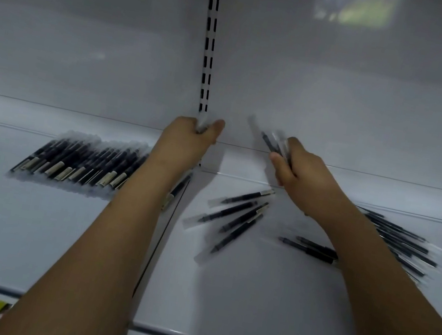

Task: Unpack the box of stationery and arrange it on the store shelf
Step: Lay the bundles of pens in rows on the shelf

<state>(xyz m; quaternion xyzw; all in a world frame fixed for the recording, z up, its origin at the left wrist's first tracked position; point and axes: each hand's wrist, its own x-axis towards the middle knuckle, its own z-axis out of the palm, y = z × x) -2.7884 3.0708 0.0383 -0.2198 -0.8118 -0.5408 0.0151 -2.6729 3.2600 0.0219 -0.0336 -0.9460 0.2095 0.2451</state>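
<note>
A: Far left on the white metal shelf [26,237]?
B: A tidy row of black pens with clear caps [80,164], lying side by side.
A: Then?
B: The left hand [189,138] grips a blurred clear-capped pen; the right hand [298,171] holds a few black pens.
A: And right of centre?
B: Loose black pens [235,216] scattered, with a fanned pile of black pens [402,244] behind the right forearm.

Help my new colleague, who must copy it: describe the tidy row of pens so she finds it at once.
Start at the slotted upright in the shelf's back wall. On the white shelf left of it, beside the left hand, lies the tidy row of pens, side by side. The loose pens on the right lie scattered.
</note>
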